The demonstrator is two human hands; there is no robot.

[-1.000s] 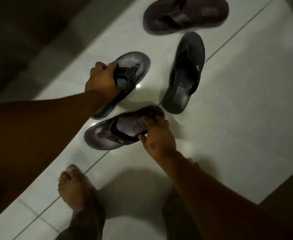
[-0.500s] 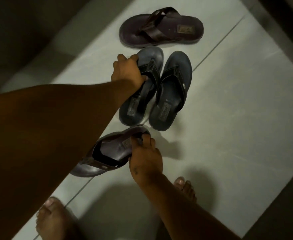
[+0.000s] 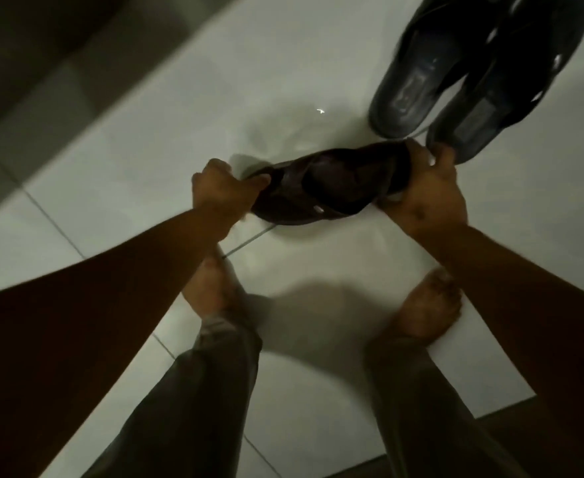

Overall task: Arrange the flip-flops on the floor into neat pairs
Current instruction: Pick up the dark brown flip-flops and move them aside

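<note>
The brown flip-flop (image 3: 328, 184) sits at the centre of the view, lying crosswise, one end toward 9 o'clock and the other toward 3 o'clock. Whether its sole touches the floor (image 3: 318, 81) or is raised off it cannot be told; a dim shadow lies on the tile behind it.

The left hand (image 3: 223, 191) grips the 9 o'clock end, fingers curled and clenched on the edge. The right hand (image 3: 428, 198) grips the 3 o'clock end, thumb over the top rim and fingers wrapped under. Both forearms run in from the lower corners.

At 1 o'clock, the two dark flip-flops (image 3: 483, 67) lie side by side, edges touching or nearly so, heels toward the hands. The nearer heel is just beside the right hand's knuckles. Their far ends are cut off by the frame.

At 6 o'clock, two bare feet stand on the tile: left foot (image 3: 211, 288) below the left wrist, right foot (image 3: 428, 305) below the right forearm. Grey trouser legs (image 3: 194, 401) extend downward from them.

The floor is pale glossy tile with thin grout lines. A darker band runs along 10 o'clock.
</note>
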